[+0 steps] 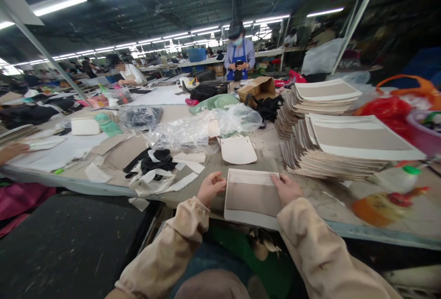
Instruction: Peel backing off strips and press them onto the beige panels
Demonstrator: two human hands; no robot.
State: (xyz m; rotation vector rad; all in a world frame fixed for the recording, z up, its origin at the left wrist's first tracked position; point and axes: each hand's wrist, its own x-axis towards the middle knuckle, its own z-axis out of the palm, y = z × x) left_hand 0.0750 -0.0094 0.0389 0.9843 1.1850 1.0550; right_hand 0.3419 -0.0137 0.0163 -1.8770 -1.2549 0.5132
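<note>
A flat white-and-beige fabric panel [254, 198] with a stitched upper edge lies at the table's front edge, its lower part jutting over. My right hand [288, 189] grips its right side, thumb on top and the other fingers mostly hidden beneath. Beside the left edge is my left hand [211, 189], fingers loosely bent and apart, holding nothing; whether the fingertips touch the panel I cannot tell. Just beyond lies a smaller cream-coloured piece [239, 150] with rounded corners. Stacks of similar panels [358, 138] rise to the right.
Black and white fabric scraps [155, 168] and clear plastic bags [182, 131] lie left of centre. A bottle with orange liquid [379, 209] rests at right, near a green-capped bottle [401, 177]. Another person's hand [14, 152] reaches in at far left. A co-worker [239, 55] stands across the table.
</note>
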